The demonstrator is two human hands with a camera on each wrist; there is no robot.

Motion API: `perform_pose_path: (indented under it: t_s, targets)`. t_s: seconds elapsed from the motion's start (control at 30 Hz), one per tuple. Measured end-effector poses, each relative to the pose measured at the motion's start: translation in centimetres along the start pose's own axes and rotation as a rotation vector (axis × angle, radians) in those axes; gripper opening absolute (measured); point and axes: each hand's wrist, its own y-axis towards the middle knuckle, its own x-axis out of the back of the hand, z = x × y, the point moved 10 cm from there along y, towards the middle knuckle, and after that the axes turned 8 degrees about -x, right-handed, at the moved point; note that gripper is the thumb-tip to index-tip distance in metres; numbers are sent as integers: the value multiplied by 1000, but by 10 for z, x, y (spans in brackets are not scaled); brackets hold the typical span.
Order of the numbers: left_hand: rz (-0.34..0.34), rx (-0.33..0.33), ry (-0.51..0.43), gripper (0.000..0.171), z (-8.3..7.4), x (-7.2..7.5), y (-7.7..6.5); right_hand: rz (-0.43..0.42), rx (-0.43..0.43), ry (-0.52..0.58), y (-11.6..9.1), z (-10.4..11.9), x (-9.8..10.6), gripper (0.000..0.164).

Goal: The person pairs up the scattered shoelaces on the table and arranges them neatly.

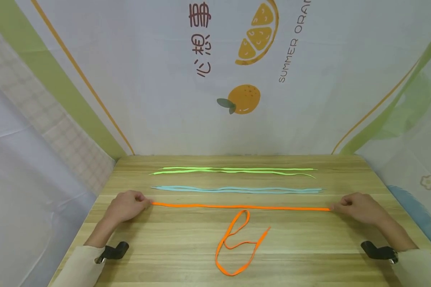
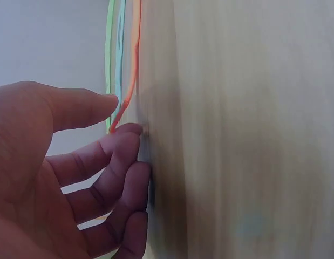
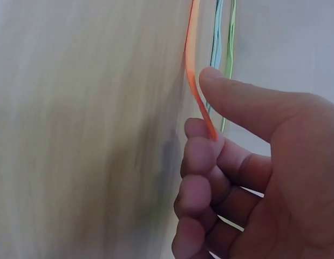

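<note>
An orange shoelace (image 1: 237, 206) stretches nearly straight across the table from one hand to the other. My left hand (image 1: 127, 206) holds its left end; in the left wrist view, that lace tip (image 2: 117, 120) lies between the thumb and the curled index finger. At the opposite end, my right hand (image 1: 360, 208) grips the lace, whose tip (image 3: 210, 128) rests against the index finger below the thumb in the right wrist view. A second orange shoelace (image 1: 220, 249) lies in a loose loop nearer the front, with one end pointing up to the right.
Light blue shoelaces (image 1: 237, 189) lie lengthwise just behind the stretched orange one. Farther back are yellow-green shoelaces (image 1: 237, 171), laid roughly parallel to them. A printed white curtain (image 1: 158, 99) hangs along the back edge of the wooden table (image 1: 158, 247).
</note>
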Motion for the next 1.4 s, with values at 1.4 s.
perform_pose_path:
  t_s: [1.4]
  targets:
    - [66,-362,-185,13,-159,-60,-31,-118,373,112,-24,186,-34,5]
